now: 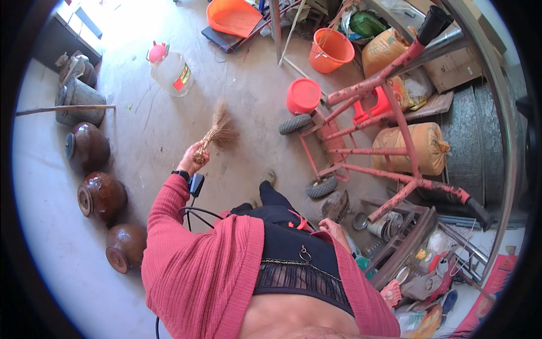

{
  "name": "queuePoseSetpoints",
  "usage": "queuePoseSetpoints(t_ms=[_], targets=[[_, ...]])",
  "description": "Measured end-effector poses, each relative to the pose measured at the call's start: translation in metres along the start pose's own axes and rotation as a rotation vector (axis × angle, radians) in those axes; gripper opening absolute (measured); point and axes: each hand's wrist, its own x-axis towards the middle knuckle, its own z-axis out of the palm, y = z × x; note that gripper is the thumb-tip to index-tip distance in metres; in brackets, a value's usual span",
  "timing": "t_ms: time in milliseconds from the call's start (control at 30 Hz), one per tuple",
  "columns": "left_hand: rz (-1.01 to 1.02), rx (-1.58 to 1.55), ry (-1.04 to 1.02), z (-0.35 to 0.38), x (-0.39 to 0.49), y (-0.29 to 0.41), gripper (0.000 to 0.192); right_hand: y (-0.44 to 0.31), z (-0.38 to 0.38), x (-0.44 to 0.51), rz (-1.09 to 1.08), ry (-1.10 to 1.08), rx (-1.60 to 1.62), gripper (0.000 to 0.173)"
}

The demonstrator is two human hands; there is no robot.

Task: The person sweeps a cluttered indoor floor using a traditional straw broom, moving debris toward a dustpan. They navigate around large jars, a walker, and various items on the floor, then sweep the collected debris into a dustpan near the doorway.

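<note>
My left hand (pixel 195 156) is closed around the bound handle of a short straw hand broom (pixel 219 129). The broom's bristles fan out away from me over the concrete floor (pixel 139 101). A black strap circles the left wrist, with a small dark device and a cable beside it. At my waist, my right hand (pixel 335 231) is bent near the edge of my pink knitted cardigan (pixel 203 262). Its fingers are partly hidden, and whether they hold anything is unclear. Beyond the broom stands a large clear plastic bottle (pixel 171 74) with a pink top.
A red hand truck (pixel 368 148) with rubber tyres occupies the right side, near a red bucket (pixel 304 95) and an orange bucket (pixel 331 51). An orange dustpan (pixel 235 18) lies ahead. Brown glazed jars (pixel 101 197) line the left wall. Clutter surrounds a wooden frame (pixel 402 250) at lower right.
</note>
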Motion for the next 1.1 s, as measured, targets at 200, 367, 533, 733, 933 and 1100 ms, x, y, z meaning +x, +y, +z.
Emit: queuePoseSetpoints(t_ms=[200,367,533,733,933,1100], targets=[[0.237,0.36,0.076,0.102,-0.023,-0.045,0.022,-0.003,-0.041,0.088,-0.068,-0.014,-0.017,0.012],[-0.268,-0.149,-0.187,0.133,0.026,0.0,0.017,-0.014,-0.062,0.149,-0.15,-0.064,-0.064,0.016],[-0.488,-0.173,-0.14,0.137,0.193,0.054,0.021,-0.059,-0.069,0.21,0.0,-0.187,-0.13,0.032],[-0.303,-0.139,-0.006,0.13,0.234,0.192,0.03,-0.144,-0.065,0.287,0.246,-0.188,-0.129,0.037],[-0.084,0.238,-0.185,0.205,0.166,0.227,0.043,-0.235,-0.067,0.357,0.276,-0.191,-0.097,0.047],[-0.029,0.338,-0.264,0.237,0.223,0.282,0.032,-0.282,-0.068,0.403,0.248,-0.195,-0.139,0.028]])
